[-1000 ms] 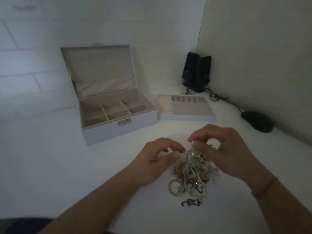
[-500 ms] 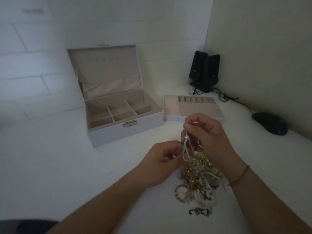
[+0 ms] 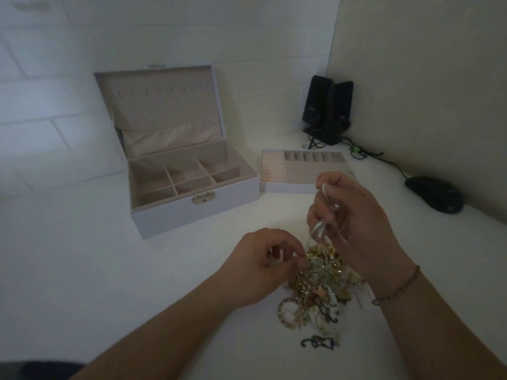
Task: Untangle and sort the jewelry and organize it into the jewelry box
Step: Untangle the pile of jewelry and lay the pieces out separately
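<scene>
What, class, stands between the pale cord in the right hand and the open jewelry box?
Nothing visible: bare table lies between the pale cord, pinched by the right hand, and the open jewelry box.

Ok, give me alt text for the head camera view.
A right hand pulls a pale cord up out of a tangled jewelry pile while the left hand pinches the pile's edge. Behind stand an open jewelry box and its removed tray.

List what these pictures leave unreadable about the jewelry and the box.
- Head view: single pieces inside the tangled gold and pale-green jewelry pile blur together; its right edge lies behind the right hand.
- What the left hand pinches: too small.
- The open white jewelry box: front wall hides the nearest compartment floors.
</scene>
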Demonstrator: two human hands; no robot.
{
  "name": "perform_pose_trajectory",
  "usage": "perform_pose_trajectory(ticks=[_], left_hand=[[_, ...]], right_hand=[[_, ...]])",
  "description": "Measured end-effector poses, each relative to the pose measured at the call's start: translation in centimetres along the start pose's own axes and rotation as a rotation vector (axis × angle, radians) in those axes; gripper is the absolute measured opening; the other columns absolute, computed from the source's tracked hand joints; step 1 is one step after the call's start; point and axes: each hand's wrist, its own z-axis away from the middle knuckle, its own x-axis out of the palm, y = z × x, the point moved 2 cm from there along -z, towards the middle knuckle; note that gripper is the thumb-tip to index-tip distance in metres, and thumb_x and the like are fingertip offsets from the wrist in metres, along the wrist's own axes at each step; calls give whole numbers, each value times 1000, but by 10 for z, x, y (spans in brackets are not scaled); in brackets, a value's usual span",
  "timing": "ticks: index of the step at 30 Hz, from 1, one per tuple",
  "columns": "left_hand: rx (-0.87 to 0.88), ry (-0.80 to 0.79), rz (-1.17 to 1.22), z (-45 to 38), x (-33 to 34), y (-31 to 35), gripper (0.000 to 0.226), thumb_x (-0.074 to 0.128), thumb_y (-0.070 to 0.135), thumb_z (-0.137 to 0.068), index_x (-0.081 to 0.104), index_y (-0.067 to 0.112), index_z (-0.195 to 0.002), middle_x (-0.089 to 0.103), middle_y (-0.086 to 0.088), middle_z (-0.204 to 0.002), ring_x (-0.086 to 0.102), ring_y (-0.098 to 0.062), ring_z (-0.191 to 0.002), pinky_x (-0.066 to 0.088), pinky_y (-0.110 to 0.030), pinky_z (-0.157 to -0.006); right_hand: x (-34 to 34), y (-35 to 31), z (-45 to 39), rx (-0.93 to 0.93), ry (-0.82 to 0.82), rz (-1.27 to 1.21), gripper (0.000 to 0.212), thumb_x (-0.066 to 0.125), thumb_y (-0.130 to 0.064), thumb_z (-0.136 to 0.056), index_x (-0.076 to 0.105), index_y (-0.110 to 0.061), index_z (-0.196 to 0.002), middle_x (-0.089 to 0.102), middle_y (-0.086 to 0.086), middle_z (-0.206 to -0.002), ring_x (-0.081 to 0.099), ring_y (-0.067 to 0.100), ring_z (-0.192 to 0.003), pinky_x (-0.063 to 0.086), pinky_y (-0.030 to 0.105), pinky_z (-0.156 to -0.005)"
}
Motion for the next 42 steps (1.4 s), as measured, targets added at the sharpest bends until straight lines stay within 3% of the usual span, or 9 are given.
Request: perform_pose_trajectory(ticks=[4, 10, 19, 23, 26, 32, 37, 39, 42], left_hand=[[22, -26, -92, 1, 1, 2, 12, 67, 35, -85, 70, 33, -96, 64, 13, -88, 55, -9, -85, 40, -17, -76], [-234, -123, -215, -19, 9, 8, 14, 63, 34, -90, 75, 29, -96, 70, 12, -85, 54, 3, -65, 42, -15, -67], [-228, -117, -179, -18, 7, 10, 9, 67, 27, -88, 75, 24, -85, 68, 12, -77, 57, 3, -69, 40, -6, -62], [-170, -134, -243, -15, 11, 13, 10, 70, 29, -84, 76, 21, -84, 63, 15, -74, 56, 4, -70, 39, -6, -64], [-160, -152, -236, -14, 13, 16, 16, 64, 30, -77, 76, 21, -83, 69, 10, -80, 60, -4, -75, 47, -16, -70], [-146, -148, -239, -13, 11, 17, 14, 59, 20, -84, 73, 21, -83, 65, 12, -77, 56, -2, -69, 39, -12, -67], [-163, -69, -259, -5, 4, 12, 17, 61, 9, -78, 71, 22, -83, 64, 8, -84, 57, -6, -79, 41, -8, -69], [-154, -51, -267, -3, 3, 8, 19, 57, 15, -75, 71, 23, -85, 64, 6, -87, 56, -6, -83, 42, -12, -75], [-137, -57, -283, -1, 3, 4, 20, 58, 12, -74, 72, 24, -83, 64, 6, -89, 53, -5, -87, 38, -8, -77]], right_hand=[[-15, -10, -1, -24, 33, -112, 11, 45, -15, -79, 55, -11, -79, 24, 1, -50, 31, 17, -42, 36, 23, -43], [-23, -11, -1, -14, 132, -106, 27, 47, -36, -79, 55, -11, -74, 21, -1, -46, 31, 17, -43, 35, 24, -44], [-52, -23, 6, -240, 225, -579, 24, 43, -39, -82, 53, -18, -78, 24, -4, -55, 20, 12, -46, 19, 19, -42], [-61, -27, 8, -296, 265, -582, 24, 40, -40, -81, 52, -20, -77, 24, -4, -53, 18, 13, -46, 19, 20, -43], [-56, -27, 7, -282, 260, -481, 21, 44, -38, -78, 53, -20, -78, 22, -3, -54, 16, 14, -46, 16, 21, -46], [-43, -25, 5, -208, 139, -204, 10, 48, -25, -76, 55, -18, -72, 26, -5, -49, 13, 14, -46, 16, 21, -46], [-49, -21, 5, -170, -80, 921, 14, 70, -13, -81, 67, -23, -74, 49, 20, -56, 36, 17, -45, 37, 19, -47], [-51, -16, 7, -35, -280, 1114, 10, 73, -22, -78, 68, -31, -78, 59, 23, -68, 43, 18, -48, 42, 21, -53], [-47, -8, 9, 99, -424, 1182, 11, 76, -18, -76, 73, -29, -77, 69, 2, -73, 60, 11, -57, 51, 23, -60]])
